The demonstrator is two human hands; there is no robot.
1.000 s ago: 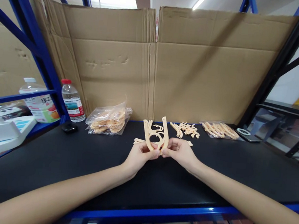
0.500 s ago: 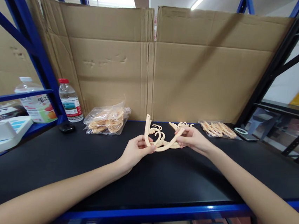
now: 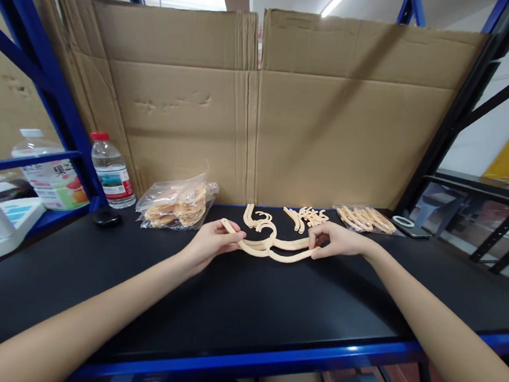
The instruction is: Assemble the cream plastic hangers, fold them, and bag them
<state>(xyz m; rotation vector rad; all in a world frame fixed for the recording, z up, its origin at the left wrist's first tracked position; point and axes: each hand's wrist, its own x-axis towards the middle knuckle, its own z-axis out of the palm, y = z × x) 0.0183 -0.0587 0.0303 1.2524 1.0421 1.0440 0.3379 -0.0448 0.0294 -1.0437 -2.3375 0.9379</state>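
Between both hands is a pair of beige plastic hanger arms, two curved pieces meeting at the middle. My left hand pinches the left arm near its raised end, thumb on top. Thumb and fingers of my right hand are closed on the right tip. Just behind the held arms lies a similar beige hanger with an upturned hook, partly hidden by them and by my hands. Farther back are loose hooks, a few curved arm pieces and a pile of small beige parts.
On the black tabletop, a clear bag of beige pieces stands back left and a flatter bag back right. A phone, a black mouse-like object and a water bottle are near the sides. Cardboard walls the back.
The hanger arms have opened from a deep U into a wider, flatter curve. My left hand has moved left along with its end, and my right hand has lowered slightly. The view has shifted a little.
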